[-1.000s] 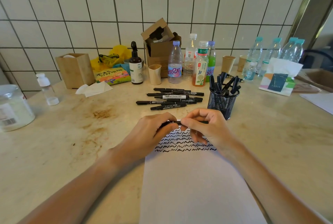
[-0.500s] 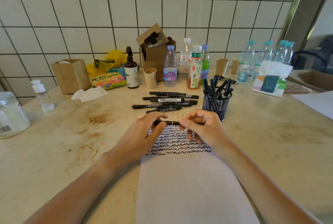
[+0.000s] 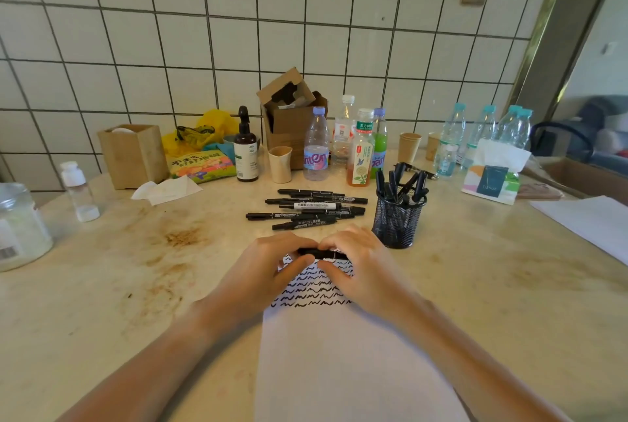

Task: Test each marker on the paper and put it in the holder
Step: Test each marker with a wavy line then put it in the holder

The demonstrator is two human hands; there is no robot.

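Paper lies at the table's near edge, its far end full of test squiggles. Above that end, left hand and right hand both pinch one marker, probably capping it; next it goes into the holder.

Two bare forearms reach in from the near edge of the view, with no sleeves visible on them. The left hand and right hand wear no gloves, rings or watch.
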